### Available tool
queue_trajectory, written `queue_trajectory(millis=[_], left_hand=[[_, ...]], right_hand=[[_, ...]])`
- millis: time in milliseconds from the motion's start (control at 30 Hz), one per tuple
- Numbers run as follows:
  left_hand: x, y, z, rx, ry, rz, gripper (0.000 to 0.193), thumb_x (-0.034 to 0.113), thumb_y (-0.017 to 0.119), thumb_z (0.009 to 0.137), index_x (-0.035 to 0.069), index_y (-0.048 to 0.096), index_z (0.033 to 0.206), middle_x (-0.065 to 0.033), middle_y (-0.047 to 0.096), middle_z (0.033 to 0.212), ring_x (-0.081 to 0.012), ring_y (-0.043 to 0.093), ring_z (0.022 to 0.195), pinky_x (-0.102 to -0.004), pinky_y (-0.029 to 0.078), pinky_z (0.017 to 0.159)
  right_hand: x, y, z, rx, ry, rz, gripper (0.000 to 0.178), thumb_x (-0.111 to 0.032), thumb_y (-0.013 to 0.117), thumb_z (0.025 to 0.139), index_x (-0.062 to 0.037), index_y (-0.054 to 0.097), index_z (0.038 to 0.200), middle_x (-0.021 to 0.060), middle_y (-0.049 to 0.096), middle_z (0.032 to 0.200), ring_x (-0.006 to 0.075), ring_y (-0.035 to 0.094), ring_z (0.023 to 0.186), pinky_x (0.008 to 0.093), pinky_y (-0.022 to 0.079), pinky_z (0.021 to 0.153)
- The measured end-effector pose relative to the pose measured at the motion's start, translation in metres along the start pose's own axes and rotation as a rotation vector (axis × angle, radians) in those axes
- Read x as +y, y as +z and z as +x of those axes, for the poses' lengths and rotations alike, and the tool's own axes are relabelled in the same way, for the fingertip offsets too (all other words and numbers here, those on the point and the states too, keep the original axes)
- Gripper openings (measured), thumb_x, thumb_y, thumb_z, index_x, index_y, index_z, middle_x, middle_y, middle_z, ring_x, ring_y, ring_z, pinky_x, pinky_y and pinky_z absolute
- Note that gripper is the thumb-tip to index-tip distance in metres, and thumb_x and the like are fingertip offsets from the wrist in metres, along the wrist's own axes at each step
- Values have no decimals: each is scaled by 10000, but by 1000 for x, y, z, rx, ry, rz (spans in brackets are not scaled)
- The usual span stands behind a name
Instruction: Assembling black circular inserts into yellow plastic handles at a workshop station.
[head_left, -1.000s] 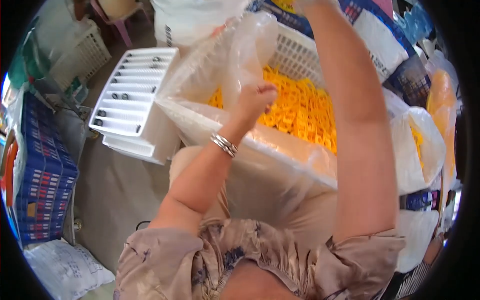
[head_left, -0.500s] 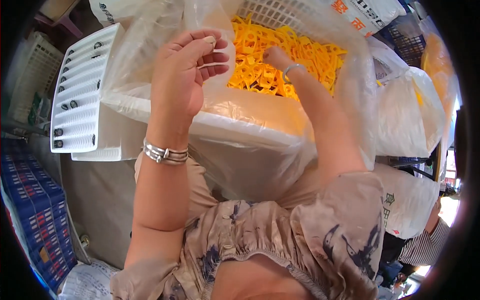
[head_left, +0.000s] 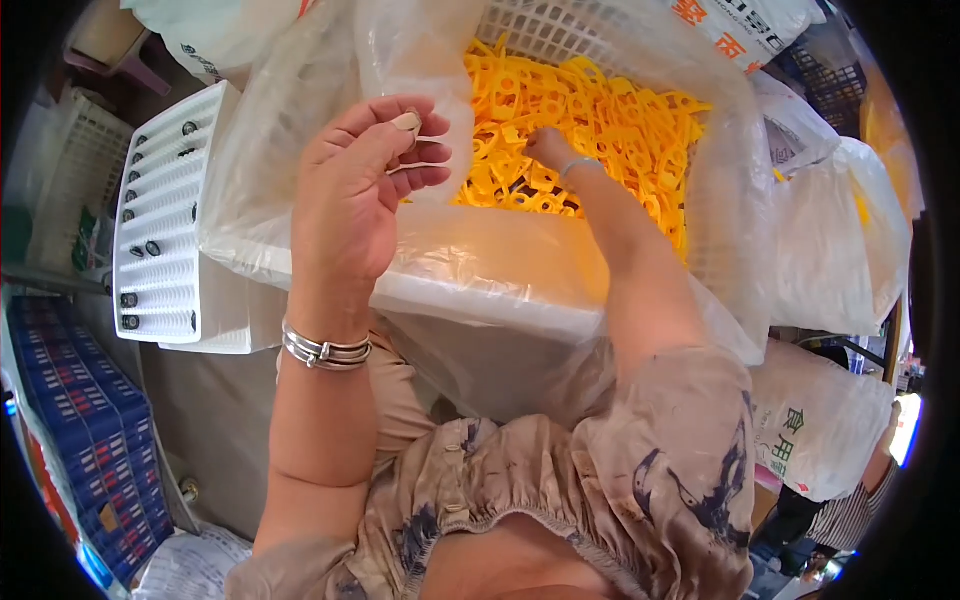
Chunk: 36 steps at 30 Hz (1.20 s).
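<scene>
Many yellow plastic parts (head_left: 640,125), flat strips with ringed ends, lie heaped in a crate (head_left: 555,32) lined with clear plastic film. Over the heap is my right hand (head_left: 552,150), its fingers curled closed at the parts; whatever is between the fingertips is hidden. My left hand (head_left: 365,170) is raised at the crate's left side, palm turned inward. Its thumb presses against the index finger in a pinch, and the other fingers are loosely bent. What that pinch holds, if anything, is too small to name.
Left of the crate stands a white ribbed tray (head_left: 170,220) with several small black round pieces. A plastic liner (head_left: 480,245) folds over the crate's near edge. White bags (head_left: 835,235) crowd the right, and a blue patterned box (head_left: 85,420) sits at lower left.
The whole view has shifted slightly, with the crate and tray now lower in the picture. My left hand keeps its pinch, and my right hand stays closed over the yellow parts.
</scene>
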<state>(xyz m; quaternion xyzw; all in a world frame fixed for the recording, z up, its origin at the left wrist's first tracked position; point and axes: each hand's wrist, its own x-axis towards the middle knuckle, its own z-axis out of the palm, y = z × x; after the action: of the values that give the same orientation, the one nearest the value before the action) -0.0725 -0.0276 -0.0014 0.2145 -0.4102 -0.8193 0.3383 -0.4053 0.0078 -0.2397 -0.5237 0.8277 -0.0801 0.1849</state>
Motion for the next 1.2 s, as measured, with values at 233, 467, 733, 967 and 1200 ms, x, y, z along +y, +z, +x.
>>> queue_trajectory(millis=[233,467,733,967,1200], left_hand=[[-20,9,2,-25,206,513,454,237,567,818,-32,463,1169,-167,517,1101,-187,490,1008,-277,376,865],[-31,11,8,-513,-193,361,649,341,591,807,30,320,1308,-196,458,1199,-250,481,1085,-327,395,881],[-68,57,-33,-733,-678,-252,413,104,614,780,40,417,1137,-198,567,969,-314,600,834,-366,527,705],[-95,64,-33,-360,-496,-528,346,40,584,780,64,458,1101,-157,563,945,-308,572,848,-441,474,798],[-97,81,-33,-304,-334,-468,265,4,594,767,63,478,998,-57,564,849,-157,575,727,-293,492,614]], right_hand=[[-57,-181,-96,-10,-161,138,129,-124,607,736,-10,634,791,36,567,609,102,504,530,255,417,492],[-123,-229,-222,-55,-322,748,96,-94,610,753,-3,621,784,-16,549,624,36,447,498,172,352,451],[-133,-169,-250,330,-321,1179,261,-195,502,866,-7,529,1045,-2,491,672,71,429,515,208,354,461],[-144,-138,-249,311,-361,1992,335,-244,398,890,-20,409,1137,74,485,809,161,483,715,257,423,656],[-150,-120,-253,669,-583,929,556,-457,358,898,-8,305,1221,59,448,902,134,432,834,243,379,758]])
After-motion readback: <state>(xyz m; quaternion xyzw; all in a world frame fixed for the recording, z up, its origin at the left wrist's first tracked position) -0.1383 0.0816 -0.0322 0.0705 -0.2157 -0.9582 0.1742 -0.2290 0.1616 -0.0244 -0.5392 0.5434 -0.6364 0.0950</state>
